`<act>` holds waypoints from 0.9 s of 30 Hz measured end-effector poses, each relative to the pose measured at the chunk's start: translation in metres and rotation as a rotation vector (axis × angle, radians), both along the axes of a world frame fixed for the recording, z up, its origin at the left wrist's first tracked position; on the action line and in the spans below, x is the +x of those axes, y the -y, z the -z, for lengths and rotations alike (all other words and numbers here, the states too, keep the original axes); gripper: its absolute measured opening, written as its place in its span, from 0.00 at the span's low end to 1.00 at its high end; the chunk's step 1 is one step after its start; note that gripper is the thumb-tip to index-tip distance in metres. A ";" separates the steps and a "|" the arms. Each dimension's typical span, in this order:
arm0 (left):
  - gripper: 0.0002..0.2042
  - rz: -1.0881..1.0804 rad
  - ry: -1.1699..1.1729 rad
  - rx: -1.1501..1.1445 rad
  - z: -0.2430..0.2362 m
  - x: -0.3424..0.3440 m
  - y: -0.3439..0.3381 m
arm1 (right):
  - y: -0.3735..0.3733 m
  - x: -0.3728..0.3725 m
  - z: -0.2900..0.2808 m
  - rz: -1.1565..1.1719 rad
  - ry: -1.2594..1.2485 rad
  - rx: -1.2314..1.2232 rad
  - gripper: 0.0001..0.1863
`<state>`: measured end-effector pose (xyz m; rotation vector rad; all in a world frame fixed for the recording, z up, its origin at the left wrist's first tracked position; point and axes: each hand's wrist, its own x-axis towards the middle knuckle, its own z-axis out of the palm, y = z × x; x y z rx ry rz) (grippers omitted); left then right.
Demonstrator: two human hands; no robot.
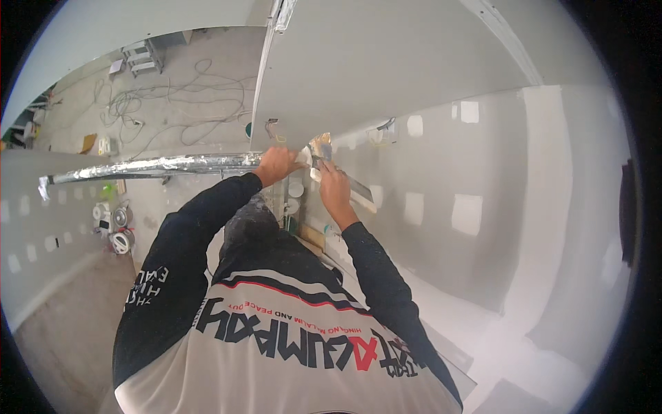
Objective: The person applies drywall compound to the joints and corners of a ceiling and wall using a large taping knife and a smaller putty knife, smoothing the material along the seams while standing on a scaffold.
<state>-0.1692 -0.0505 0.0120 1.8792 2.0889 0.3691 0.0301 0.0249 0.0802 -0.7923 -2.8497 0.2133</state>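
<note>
My left hand point(277, 165) is closed at the right end of a long metal tube point(158, 165) smeared with white compound. The tube stretches far out to the left and has a white bit at its tip. Close beside it, my right hand point(335, 186) grips a putty knife point(321, 146), its blade up and coated with tan and white residue. Between the two hands is a white, compound-covered piece point(303, 157), near the blade; I cannot make out what it is. Below the right hand a long grey strip with a pale edge point(363, 196) shows, partly hidden by the hand.
Plasterboard walls with filled patches point(467, 212) rise on the right, and a board edge point(259, 90) stands ahead. Grey cables point(124, 103) lie coiled on the floor near a stepladder point(142, 58). Buckets point(295, 190) stand below my hands; tools and containers point(121, 217) sit at left.
</note>
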 end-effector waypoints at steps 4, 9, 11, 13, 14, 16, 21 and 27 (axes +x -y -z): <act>0.28 -0.040 -0.002 0.032 0.010 0.015 0.008 | -0.006 0.002 0.003 -0.021 0.056 0.021 0.19; 0.26 0.043 -0.174 0.178 0.042 0.013 0.019 | 0.005 -0.009 0.001 0.009 0.110 -0.031 0.20; 0.26 -0.016 -0.085 0.106 0.016 0.024 0.007 | 0.005 0.001 0.007 0.009 0.181 0.085 0.20; 0.25 -0.087 0.006 0.021 0.010 0.031 0.008 | 0.006 0.000 0.013 0.021 0.124 0.089 0.20; 0.24 -0.092 0.035 0.036 0.015 0.027 0.009 | 0.007 -0.003 0.015 0.017 0.062 0.090 0.21; 0.23 -0.091 0.062 0.055 0.021 0.023 0.010 | 0.004 -0.010 0.009 0.037 0.080 0.041 0.21; 0.22 -0.011 -0.016 0.124 0.034 0.022 0.011 | 0.004 -0.004 0.002 -0.035 0.058 0.057 0.20; 0.24 -0.034 -0.189 0.218 0.036 0.026 0.022 | -0.009 -0.011 0.009 -0.016 0.082 0.023 0.19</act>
